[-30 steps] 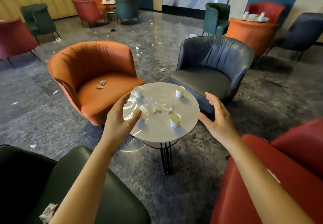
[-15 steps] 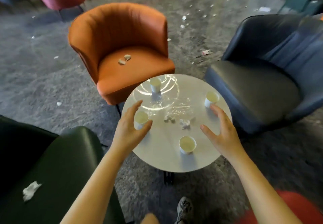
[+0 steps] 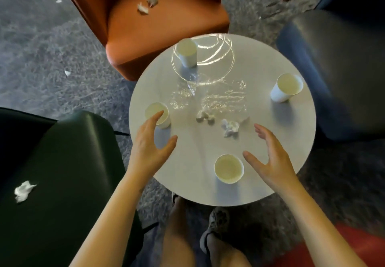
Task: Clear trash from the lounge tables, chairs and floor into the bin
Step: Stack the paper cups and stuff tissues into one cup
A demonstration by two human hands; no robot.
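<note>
A round white table (image 3: pixel 291 141) holds several white paper cups: one near me (image 3: pixel 229 168), one at the left (image 3: pixel 158 113), one at the far side (image 3: pixel 187 52), one at the right (image 3: pixel 286 87). Two crumpled tissues (image 3: pixel 205 116) (image 3: pixel 230 127) lie at the table's middle beside a clear plastic film (image 3: pixel 225 100). My left hand (image 3: pixel 150 148) hovers open over the table's left edge, fingertips over the left cup. My right hand (image 3: pixel 268 158) hovers open just right of the near cup. Neither hand holds anything.
An orange armchair (image 3: pixel 166 27) with two paper scraps (image 3: pixel 146 4) stands beyond the table. A dark green chair (image 3: pixel 62 173) with a tissue wad (image 3: pixel 24 189) is at the left, a dark blue chair (image 3: pixel 337 68) at the right. Scraps (image 3: pixel 67 73) litter the grey floor. My feet (image 3: pixel 216 221) stand under the table's near edge.
The view has come closer and tilted down over the table. Both hands have drawn toward the near side, the right one from the right cup to beside the near cup.
</note>
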